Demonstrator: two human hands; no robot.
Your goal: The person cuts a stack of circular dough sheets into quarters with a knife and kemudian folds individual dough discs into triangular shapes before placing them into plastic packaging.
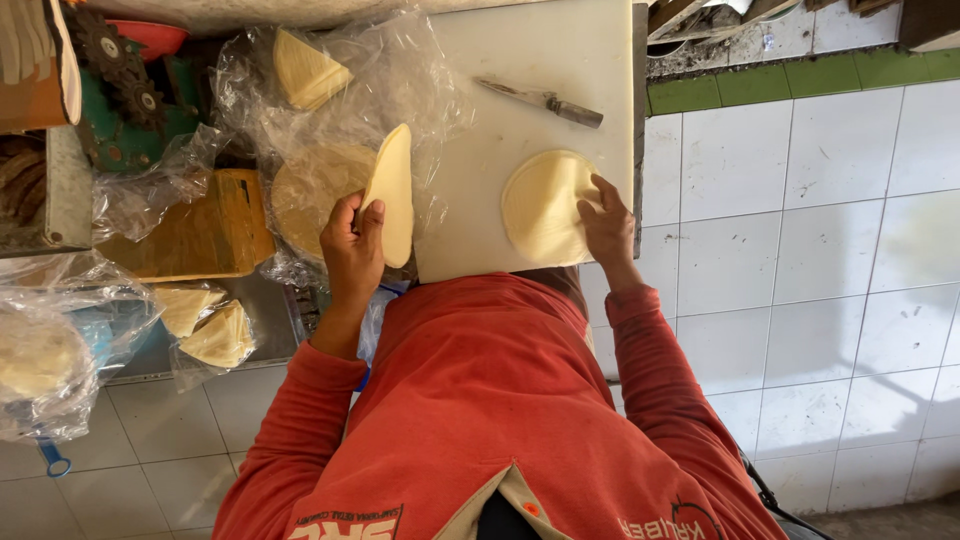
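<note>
My left hand (352,252) grips a thin stack of pale round dough sheets (392,190) and holds it tilted on edge over an open clear plastic bag (400,70). More round sheets (305,195) lie inside that bag. My right hand (606,225) rests with spread fingers on the right side of another stack of round sheets (540,205), which lies flat on a white cutting board (530,50). A knife (545,101) with a grey handle lies on the board beyond that stack.
Wedge-cut dough pieces sit in plastic at the top left (305,70) and lower left (210,325). A wooden block (205,235), a green geared machine (125,105) and a red bowl (150,38) stand at the left. White tiles (800,250) spread to the right.
</note>
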